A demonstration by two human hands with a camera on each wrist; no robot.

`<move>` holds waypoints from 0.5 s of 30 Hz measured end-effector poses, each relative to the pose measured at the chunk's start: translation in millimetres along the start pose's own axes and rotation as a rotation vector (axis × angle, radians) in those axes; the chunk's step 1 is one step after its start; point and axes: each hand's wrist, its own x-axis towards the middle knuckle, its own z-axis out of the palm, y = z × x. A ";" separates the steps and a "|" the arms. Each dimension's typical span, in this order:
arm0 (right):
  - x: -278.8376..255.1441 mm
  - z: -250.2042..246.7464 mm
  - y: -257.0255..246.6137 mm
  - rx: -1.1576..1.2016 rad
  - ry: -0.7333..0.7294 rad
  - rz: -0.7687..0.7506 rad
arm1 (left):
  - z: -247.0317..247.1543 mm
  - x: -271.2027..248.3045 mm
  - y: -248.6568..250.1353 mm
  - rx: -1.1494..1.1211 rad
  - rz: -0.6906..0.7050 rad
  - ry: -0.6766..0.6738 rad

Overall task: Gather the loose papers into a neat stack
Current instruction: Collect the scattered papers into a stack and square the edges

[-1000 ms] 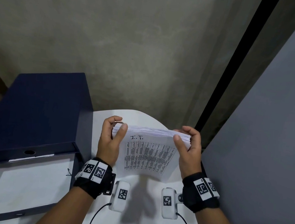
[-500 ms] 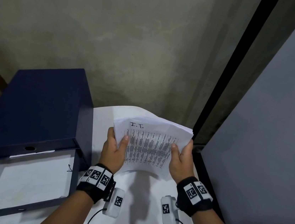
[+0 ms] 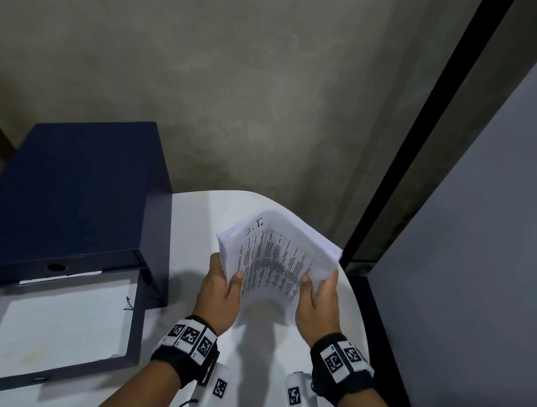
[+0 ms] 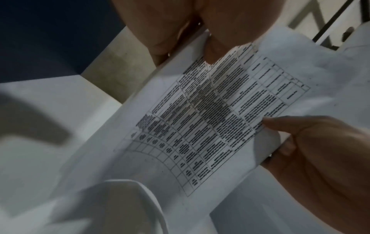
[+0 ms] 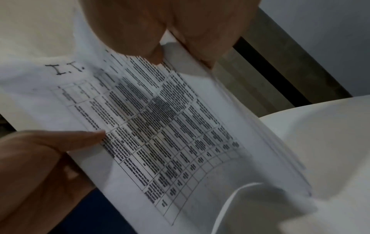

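A thick stack of white papers [image 3: 275, 258], its top sheet a printed table headed "I.T.", is held up above the white table [image 3: 189, 227], tilted to the right. My left hand [image 3: 221, 285] grips its left edge, thumb on the top sheet. My right hand [image 3: 318, 299] grips the right edge the same way. In the left wrist view the printed sheet [image 4: 210, 118] fills the middle, with my left thumb [image 4: 220, 42] at the top and my right hand [image 4: 312, 150] on the far side. The right wrist view shows the sheet [image 5: 160, 134] bowed between my right thumb [image 5: 144, 45] and my left thumb [image 5: 76, 139].
A dark blue box file [image 3: 68, 199] stands at the left of the table, its lid [image 3: 52, 329] lying open in front with white paper inside. A grey wall rises behind. A black post [image 3: 412, 146] and a grey panel [image 3: 489, 264] stand close on the right.
Both hands slid from the stack's top corners down to its side edges. The stack has tipped up and turned to the right.
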 end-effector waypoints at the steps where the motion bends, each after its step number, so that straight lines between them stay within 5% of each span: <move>1: -1.5 1.4 2.2 -0.016 -0.033 0.019 | 1.1 -0.2 -2.6 -0.003 -0.023 -0.014; 15: 7.4 -6.5 -4.2 -0.011 0.031 0.020 | -6.3 7.4 3.3 0.022 -0.012 -0.004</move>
